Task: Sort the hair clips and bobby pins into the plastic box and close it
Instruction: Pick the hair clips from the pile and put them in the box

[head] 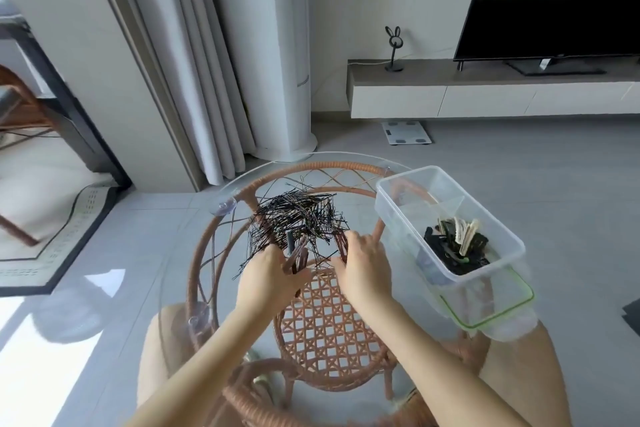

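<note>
A loose heap of black bobby pins (294, 218) lies on the round glass tabletop (242, 288) over a rattan frame. My left hand (273, 274) is at the heap's near edge and holds a small bunch of pins and clips between its fingers. My right hand (362, 263) rests on the glass just right of the heap, fingers bent down onto stray pins. To the right stands the clear plastic box (450, 229), lid off. Its near compartment holds several black and cream hair clips (457, 243); its far compartment looks empty.
The box's clear lid with a green seal (491, 305) lies under or beside the box at the table's right edge. A rattan shelf (329, 322) shows through the glass. My knees are under the table. A TV stand, floor scale and curtain stand beyond.
</note>
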The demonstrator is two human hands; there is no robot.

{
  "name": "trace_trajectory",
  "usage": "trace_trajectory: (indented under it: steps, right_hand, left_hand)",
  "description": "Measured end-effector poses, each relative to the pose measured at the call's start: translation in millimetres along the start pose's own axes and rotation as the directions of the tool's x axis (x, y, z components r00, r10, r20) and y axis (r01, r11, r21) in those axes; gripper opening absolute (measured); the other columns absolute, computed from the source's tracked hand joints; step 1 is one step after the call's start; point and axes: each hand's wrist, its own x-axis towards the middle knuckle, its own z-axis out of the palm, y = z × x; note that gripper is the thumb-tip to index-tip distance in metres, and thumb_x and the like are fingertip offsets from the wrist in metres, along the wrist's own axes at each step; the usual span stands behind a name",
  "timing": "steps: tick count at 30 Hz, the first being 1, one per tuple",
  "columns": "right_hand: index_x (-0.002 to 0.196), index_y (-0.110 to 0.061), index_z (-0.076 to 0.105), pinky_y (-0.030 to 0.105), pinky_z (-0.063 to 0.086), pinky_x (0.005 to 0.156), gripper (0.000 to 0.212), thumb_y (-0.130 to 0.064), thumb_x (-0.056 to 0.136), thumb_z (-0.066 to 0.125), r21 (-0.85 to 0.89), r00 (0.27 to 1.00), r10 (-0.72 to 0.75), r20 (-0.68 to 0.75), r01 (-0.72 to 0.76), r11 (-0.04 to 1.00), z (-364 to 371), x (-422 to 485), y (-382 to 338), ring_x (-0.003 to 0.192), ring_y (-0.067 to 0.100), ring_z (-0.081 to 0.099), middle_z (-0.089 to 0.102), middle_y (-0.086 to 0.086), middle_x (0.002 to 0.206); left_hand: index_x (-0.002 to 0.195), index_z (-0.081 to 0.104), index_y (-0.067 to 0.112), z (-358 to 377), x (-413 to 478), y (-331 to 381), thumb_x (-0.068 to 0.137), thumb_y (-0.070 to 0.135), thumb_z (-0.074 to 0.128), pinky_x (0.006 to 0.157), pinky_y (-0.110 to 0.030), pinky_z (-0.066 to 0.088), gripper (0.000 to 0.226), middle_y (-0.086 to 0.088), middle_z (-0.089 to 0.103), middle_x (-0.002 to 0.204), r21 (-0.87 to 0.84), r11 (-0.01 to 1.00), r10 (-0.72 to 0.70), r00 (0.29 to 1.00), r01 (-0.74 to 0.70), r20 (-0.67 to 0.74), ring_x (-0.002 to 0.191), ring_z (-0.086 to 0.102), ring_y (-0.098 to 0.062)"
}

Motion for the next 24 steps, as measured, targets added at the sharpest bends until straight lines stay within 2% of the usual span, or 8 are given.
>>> trace_trajectory:
  steps: [4, 7, 9, 10, 13, 16, 19, 24]
  right_hand:
    - [0.072, -0.008, 0.048, 0.05, 0.044, 0.098, 0.023, -0.022, 0.083, 0.062, 0.008, 0.997, 0.072, -0.016, -0.072, 0.997, 4.2, 12.4, -0.6, 0.085, 0.032, 0.061, 0.054, 0.026, 0.119]
    - [0.053, -0.016, 0.033, 0.038, 0.057, 0.076, 0.042, -0.018, 0.082, 0.064, 0.078, 0.99, 0.133, 0.043, -0.136, 0.988, 7.8, 22.5, 6.6, 0.103, 0.037, 0.061, 0.058, 0.023, 0.122]
    - [0.056, -0.012, 0.047, 0.028, 0.052, 0.052, 0.031, -0.015, 0.082, 0.062, 0.132, 0.974, 0.193, 0.121, -0.209, 0.969, 5.4, 27.0, 12.2, 0.104, 0.034, 0.062, 0.063, 0.022, 0.115]
    - [0.063, -0.009, 0.057, 0.024, 0.048, 0.049, 0.021, -0.014, 0.082, 0.062, 0.158, 0.963, 0.216, 0.163, -0.242, 0.957, 2.2, 27.8, 13.9, 0.104, 0.031, 0.063, 0.063, 0.021, 0.115]
    - [0.08, 0.002, 0.067, 0.028, 0.05, 0.078, 0.015, -0.013, 0.08, 0.066, 0.262, 0.951, 0.21, 0.228, -0.268, 0.927, -10.9, 24.8, 18.0, 0.106, 0.023, 0.061, 0.067, 0.02, 0.108]
    - [0.077, -0.002, 0.068, 0.036, 0.048, 0.09, 0.012, -0.014, 0.077, 0.07, 0.337, 0.942, 0.198, 0.272, -0.286, 0.897, -31.3, 15.6, 17.2, 0.097, 0.021, 0.063, 0.072, 0.011, 0.088]
    - [0.077, -0.01, 0.068, 0.036, 0.053, 0.081, 0.007, -0.016, 0.076, 0.07, 0.365, 0.949, 0.158, 0.273, -0.254, 0.896, -47.1, 7.5, 16.5, 0.077, 0.016, 0.065, 0.071, 0.003, 0.077]
    - [0.075, -0.015, 0.065, 0.031, 0.054, 0.072, 0.005, -0.015, 0.078, 0.068, 0.37, 0.963, 0.09, 0.252, -0.182, 0.911, -56.8, -3.9, 18.9, 0.074, 0.016, 0.066, 0.07, 0.002, 0.075]
  left_hand:
    - [0.083, 0.053, 0.008, 9.9, -1.5, 4.1, 0.081, 0.042, 0.063, 0.064, -0.029, 0.049, 0.035, -0.004, 0.057, 0.079, 0.092, 0.996, 0.013, 1.0, -0.013, -0.003, 0.072, 0.056, -0.021]
    - [0.056, 0.04, 0.012, 6.3, 6.6, 4.6, 0.083, 0.032, 0.063, 0.043, -0.022, 0.037, 0.041, 0.002, 0.043, 0.054, 0.066, 0.998, -0.019, 0.998, 0.014, 0.068, 0.048, 0.04, -0.013]
    - [0.05, 0.034, 0.013, -0.7, 9.5, 5.5, 0.084, 0.025, 0.061, 0.038, -0.02, 0.029, 0.045, 0.003, 0.038, 0.049, 0.06, 0.998, -0.028, 0.992, 0.021, 0.125, 0.043, 0.034, -0.011]
    - [0.05, 0.035, 0.013, -3.5, 9.8, 5.8, 0.085, 0.024, 0.06, 0.038, -0.02, 0.03, 0.044, 0.002, 0.038, 0.05, 0.067, 0.998, -0.031, 0.988, 0.021, 0.149, 0.043, 0.035, -0.011]
    - [0.071, 0.055, 0.005, -5.8, 7.0, 7.8, 0.089, 0.023, 0.056, 0.054, -0.027, 0.052, 0.025, -0.002, 0.055, 0.065, 0.16, 0.986, 0.017, 0.978, -0.051, 0.208, 0.06, 0.057, -0.018]
    - [0.105, 0.06, -0.001, -3.5, 5.8, 8.5, 0.09, 0.008, 0.049, 0.072, -0.031, 0.058, 0.021, -0.01, 0.066, 0.093, 0.28, 0.954, 0.038, 0.972, -0.104, 0.233, 0.081, 0.064, -0.023]
    - [0.106, 0.061, -0.001, -6.0, 10.5, 7.9, 0.089, 0.008, 0.048, 0.07, -0.029, 0.055, 0.023, -0.007, 0.057, 0.083, 0.298, 0.946, 0.056, 0.967, -0.131, 0.25, 0.072, 0.055, -0.021]
    - [0.1, 0.059, -0.002, -6.4, 10.5, 1.2, 0.094, 0.007, 0.039, 0.063, -0.027, 0.048, 0.023, -0.003, 0.047, 0.073, 0.257, 0.956, 0.072, 0.964, -0.14, 0.256, 0.068, 0.048, -0.019]
